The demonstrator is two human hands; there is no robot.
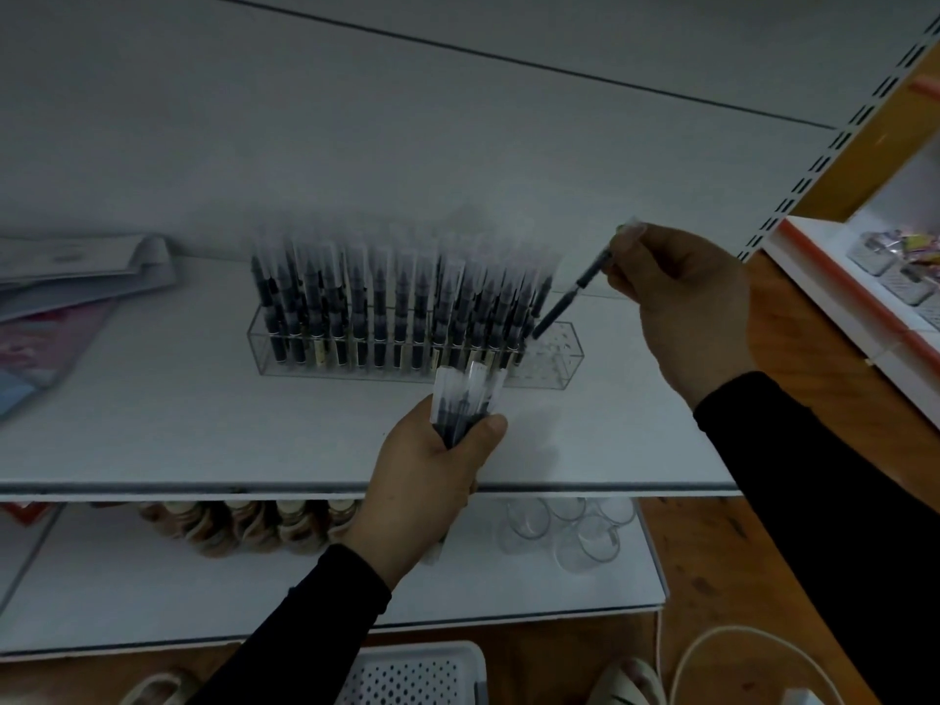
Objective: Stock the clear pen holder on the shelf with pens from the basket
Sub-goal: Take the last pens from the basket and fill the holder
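The rectangular clear acrylic pen holder (554,358) on the white shelf (203,424) stood nearly full, too blurred to count. The left hand (432,475) gripped several wrapped dark pens (465,402); the right hand (681,302) pinched one dark pen (569,297), tilted, tip at the holder's right end.

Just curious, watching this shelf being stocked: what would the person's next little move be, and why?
Probably lower the single pen in the right hand into an empty hole. Its tip hangs tilted over the bare right end of the clear pen holder, while the left hand grips a bundle of pens.
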